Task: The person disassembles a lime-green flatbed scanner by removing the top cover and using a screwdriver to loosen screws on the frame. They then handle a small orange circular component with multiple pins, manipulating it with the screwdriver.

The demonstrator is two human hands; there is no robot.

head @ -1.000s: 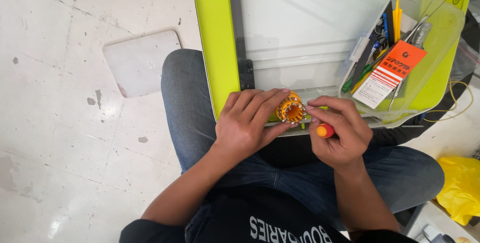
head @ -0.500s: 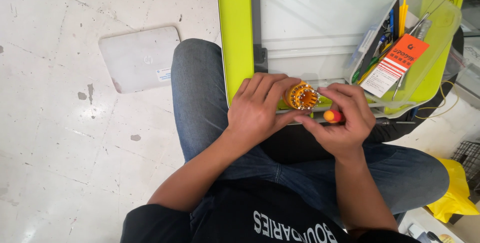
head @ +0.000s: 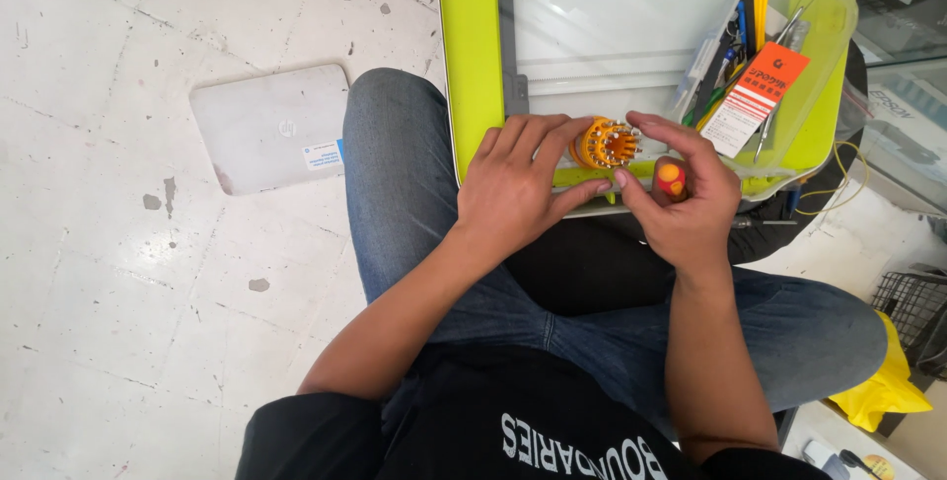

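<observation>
Clearly the work sits at the near edge of the lime-green framed panel (head: 472, 66) that rests across the person's lap. Farthest left, a closed grey laptop (head: 271, 127) lies on the tiled floor (head: 118, 273), well apart from everything. Next, the left hand (head: 518, 189) lies flat on the frame's lower edge, its fingers (head: 552, 140) curled against the orange round bit holder (head: 605, 144), steadying it with the metal bit ends pointing up. Just to the right, the right hand (head: 686, 194) is clamped round a small screwdriver with a red and yellow cap (head: 670, 177), thumb and forefinger also reaching to the holder's rim.

To do this well, I would keep the holder pinned still with the left hand and pull one bit straight up, not sideways, so the rest stay seated. Further right, a clear plastic bag of tools (head: 789, 66) with an orange tag (head: 758, 95) crowds the right hand's elbow room, and a yellow bag (head: 888, 386) lies by the knee.
</observation>
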